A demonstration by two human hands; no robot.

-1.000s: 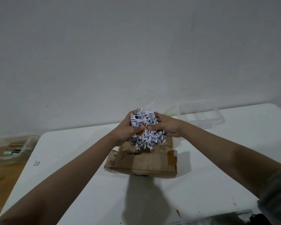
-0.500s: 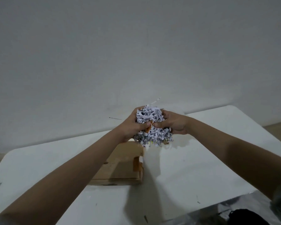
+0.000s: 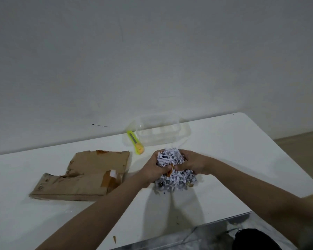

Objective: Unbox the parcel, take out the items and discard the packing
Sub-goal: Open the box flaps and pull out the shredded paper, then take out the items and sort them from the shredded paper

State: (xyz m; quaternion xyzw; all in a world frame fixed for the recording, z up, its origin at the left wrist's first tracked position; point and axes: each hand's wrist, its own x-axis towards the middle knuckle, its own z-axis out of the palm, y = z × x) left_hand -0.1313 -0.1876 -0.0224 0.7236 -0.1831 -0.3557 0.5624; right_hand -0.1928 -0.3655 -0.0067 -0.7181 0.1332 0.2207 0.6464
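Observation:
A wad of white shredded paper packing [image 3: 172, 168] is held just above the white table [image 3: 242, 150], right of centre. My left hand [image 3: 153, 173] grips its left side and my right hand [image 3: 192, 162] grips its right side, thumbs nearly meeting. Something small and orange [image 3: 170, 171] shows between the thumbs; I cannot tell what it is. The brown cardboard parcel box [image 3: 87, 175], flat and torn with orange tape on it, lies on the table to the left of my hands, apart from them.
A yellow-green utility knife [image 3: 135, 144] lies behind the box's right corner. A clear plastic container [image 3: 159, 131] stands at the table's back edge near the wall. A grey bin-like opening [image 3: 206, 235] and a dark object [image 3: 257, 239] sit below the table's front edge.
Both hands have carried the paper wad to the right, away from the box, and lower toward the table. The view has turned right, so the knife and clear container now show.

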